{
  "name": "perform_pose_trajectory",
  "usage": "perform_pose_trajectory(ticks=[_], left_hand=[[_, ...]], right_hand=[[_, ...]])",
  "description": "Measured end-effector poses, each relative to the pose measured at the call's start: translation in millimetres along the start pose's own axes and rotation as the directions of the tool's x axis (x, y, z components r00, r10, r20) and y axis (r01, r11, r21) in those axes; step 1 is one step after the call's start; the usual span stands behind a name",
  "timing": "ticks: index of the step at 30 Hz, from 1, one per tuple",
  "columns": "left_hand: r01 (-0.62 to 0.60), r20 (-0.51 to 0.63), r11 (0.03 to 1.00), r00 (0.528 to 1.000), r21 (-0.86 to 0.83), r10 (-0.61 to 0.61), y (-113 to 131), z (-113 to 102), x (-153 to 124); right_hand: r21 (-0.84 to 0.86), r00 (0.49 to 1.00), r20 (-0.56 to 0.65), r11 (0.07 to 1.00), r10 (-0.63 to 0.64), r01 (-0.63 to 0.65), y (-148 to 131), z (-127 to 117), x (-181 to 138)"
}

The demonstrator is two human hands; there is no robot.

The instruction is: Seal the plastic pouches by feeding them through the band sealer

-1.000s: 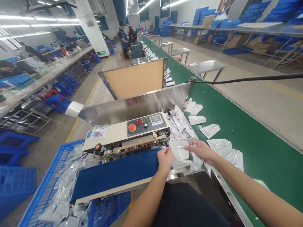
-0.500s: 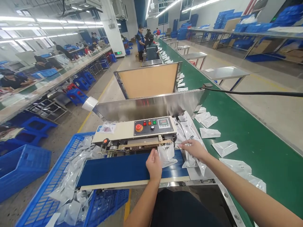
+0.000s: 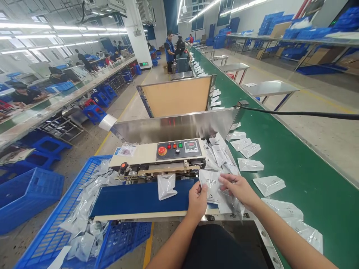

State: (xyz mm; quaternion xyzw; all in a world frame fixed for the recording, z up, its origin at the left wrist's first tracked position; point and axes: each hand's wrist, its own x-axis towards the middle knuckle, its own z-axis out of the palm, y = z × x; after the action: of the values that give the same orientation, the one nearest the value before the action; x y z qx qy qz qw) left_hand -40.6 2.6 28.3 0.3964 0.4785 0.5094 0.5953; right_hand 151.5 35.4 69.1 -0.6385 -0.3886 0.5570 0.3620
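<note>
Between my hands, above the right end of the blue belt (image 3: 134,201), is a white plastic pouch (image 3: 212,186) with dark print. My left hand (image 3: 197,200) pinches its left edge between thumb and fingers. At its upper right edge, my right hand (image 3: 238,188) grips it with thumb and fingertips. Another white pouch (image 3: 166,186) hangs from the sealing line of the band sealer (image 3: 146,153), its lower part over the blue belt. A pile of similar pouches (image 3: 220,153) lies just beyond my right hand, partly hidden by it.
A blue crate (image 3: 81,175) full of pouches stands at the belt's left end. On the right runs a green conveyor (image 3: 297,164) with several pouches spaced along it. A black cable (image 3: 294,113) crosses above it. Behind the sealer rises a metal panel (image 3: 174,127). Several people work farther off.
The pouch at the sealer has travelled left along the belt, out of my left hand. My left hand has moved right, and both hands now hold another pouch.
</note>
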Motion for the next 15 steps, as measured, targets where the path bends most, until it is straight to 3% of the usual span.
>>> perform_pose_trajectory(ticks=[4,7,10,15], left_hand=[[0.091,-0.089,0.994,0.992,0.056,-0.086,-19.1,2.9,10.5],[0.235,-0.205,0.971,0.949,-0.045,-0.240,-33.8,11.4,28.1],[0.287,-0.245,0.950,0.919,-0.121,-0.309,-43.3,15.1,46.8],[0.276,-0.272,0.951,0.913,-0.139,-0.305,-40.6,-11.0,56.1]], right_hand=[[-0.096,0.999,-0.005,0.994,-0.052,0.051,14.1,-6.9,-0.2],[-0.079,0.992,-0.097,0.993,0.076,-0.083,18.9,-11.6,16.5],[-0.066,0.980,-0.118,0.984,0.157,-0.166,17.1,-7.8,41.4],[-0.224,0.991,-0.027,0.965,0.131,-0.133,3.3,21.6,63.0]])
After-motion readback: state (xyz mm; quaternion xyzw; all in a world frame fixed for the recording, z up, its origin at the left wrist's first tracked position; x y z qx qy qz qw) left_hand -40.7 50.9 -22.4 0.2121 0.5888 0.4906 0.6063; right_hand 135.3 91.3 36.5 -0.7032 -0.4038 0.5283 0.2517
